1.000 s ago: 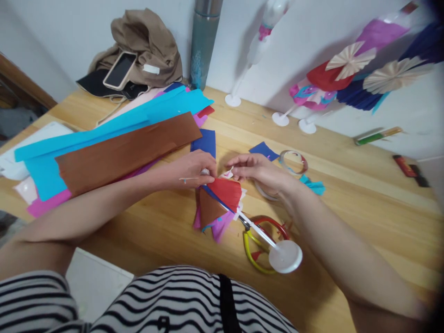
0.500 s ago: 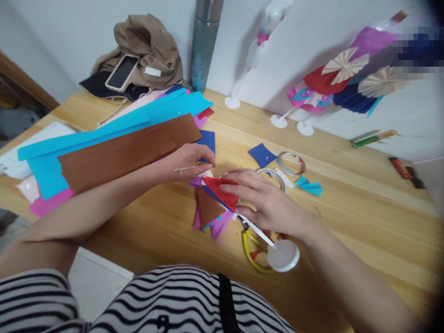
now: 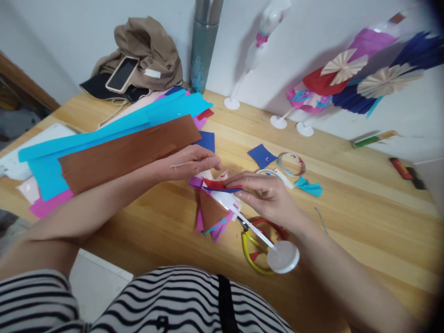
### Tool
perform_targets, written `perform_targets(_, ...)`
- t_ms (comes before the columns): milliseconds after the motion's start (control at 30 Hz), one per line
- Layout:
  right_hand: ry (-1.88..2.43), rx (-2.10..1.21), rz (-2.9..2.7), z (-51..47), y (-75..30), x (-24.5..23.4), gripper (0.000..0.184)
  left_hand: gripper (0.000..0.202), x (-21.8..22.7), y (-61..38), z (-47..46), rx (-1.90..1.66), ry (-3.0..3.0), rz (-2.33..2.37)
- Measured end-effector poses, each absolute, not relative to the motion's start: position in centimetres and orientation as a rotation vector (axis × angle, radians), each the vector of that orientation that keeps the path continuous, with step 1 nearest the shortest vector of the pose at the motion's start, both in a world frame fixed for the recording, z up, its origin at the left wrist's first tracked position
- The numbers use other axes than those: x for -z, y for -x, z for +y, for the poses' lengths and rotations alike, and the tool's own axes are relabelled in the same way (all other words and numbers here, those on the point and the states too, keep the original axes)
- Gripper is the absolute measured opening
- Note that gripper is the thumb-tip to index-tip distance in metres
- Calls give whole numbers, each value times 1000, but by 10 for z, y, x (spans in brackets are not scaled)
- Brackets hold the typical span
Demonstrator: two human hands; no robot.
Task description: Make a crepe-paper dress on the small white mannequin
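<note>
A small white doll stand [image 3: 282, 256] with a thin rod lies on the wooden table [image 3: 364, 208], its upper end dressed in layered crepe paper pieces [image 3: 211, 210] of brown, pink, red and blue. My right hand [image 3: 265, 194] pinches the red and blue paper flaps and lifts them, baring white underneath. My left hand [image 3: 194, 163] rests closed by the top of the figure, fingertips pinched together at the paper's upper end.
Long crepe sheets, brown [image 3: 128, 152] and cyan [image 3: 104, 129], lie at left. Yellow-red scissors [image 3: 255, 252] sit under the rod. Tape rolls [image 3: 292, 163], a blue scrap [image 3: 262, 155], a flask [image 3: 203, 46], a phone [image 3: 121, 74] on a beige bag, and dressed figures [image 3: 329, 88] line the wall.
My right hand went from the top of the figure down onto the red paper, then lifted the red and blue flaps edge-on. My left hand shifted slightly right.
</note>
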State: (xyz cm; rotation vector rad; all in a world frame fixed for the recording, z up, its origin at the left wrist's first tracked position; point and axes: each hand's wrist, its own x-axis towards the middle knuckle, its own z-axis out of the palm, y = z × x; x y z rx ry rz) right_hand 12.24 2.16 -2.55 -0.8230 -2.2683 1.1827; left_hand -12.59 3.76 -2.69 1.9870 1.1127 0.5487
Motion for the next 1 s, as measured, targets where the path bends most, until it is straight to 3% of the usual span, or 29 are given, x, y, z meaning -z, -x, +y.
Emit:
perform_targets(133,748,-1160,-2310,23,-121,27,21,28,26,134,39,-460,-2064,828)
perform_targets(300,569,-1020,-2427,23,-124,31,21,38,31,142,38,-289,-2240,785)
perform_targets(467,546,-898,-2488,22,-124,33,23,34,36,142,37,-265,-2271,761)
perform_targets(800,887,-1233,-2110,17,-120,27,12,39,34,142,36,-319,-2266,679)
perform_targets(1000,888,-1217,-2104,17,-124,30,13,35,49,132,39,-474,-2321,601)
